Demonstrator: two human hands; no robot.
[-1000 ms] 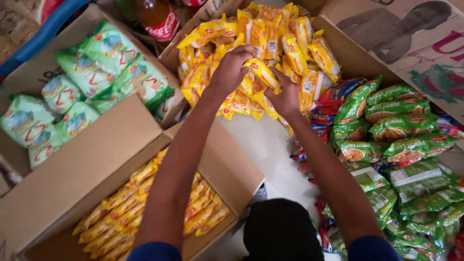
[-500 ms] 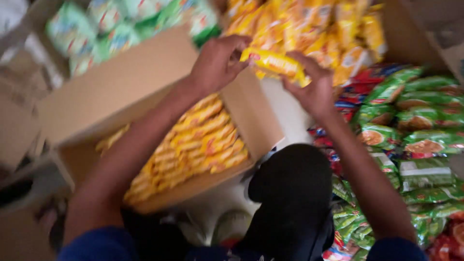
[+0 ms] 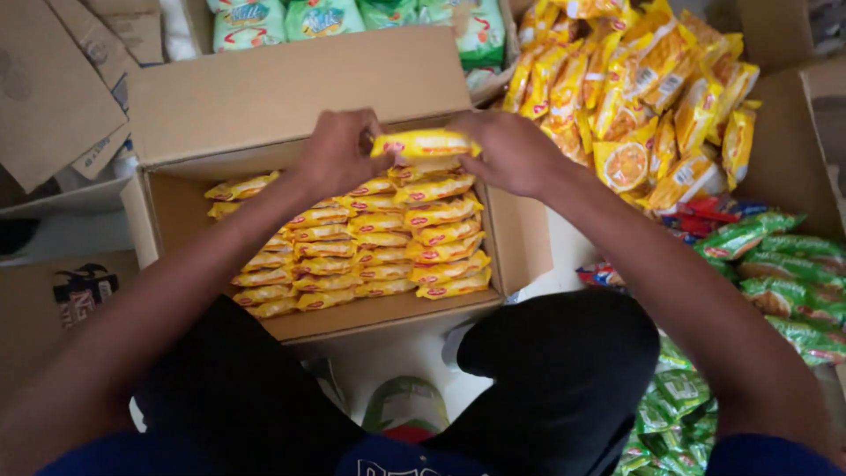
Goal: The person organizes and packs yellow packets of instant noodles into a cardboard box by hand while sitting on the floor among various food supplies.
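With our left hand (image 3: 337,157) and right hand (image 3: 509,152) gripping the yellow packet (image 3: 425,144) by its ends — just above the box (image 3: 291,97) — we should lower it level onto the rows of packets (image 3: 352,242) below.

Glossy plastic packets (image 3: 388,238); matt cardboard box (image 3: 291,88)

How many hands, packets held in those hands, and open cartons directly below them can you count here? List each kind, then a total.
Hands: 2, left hand and right hand
Yellow packet held between them: 1
Open carton below, holding rows of packets: 1
Total: 4
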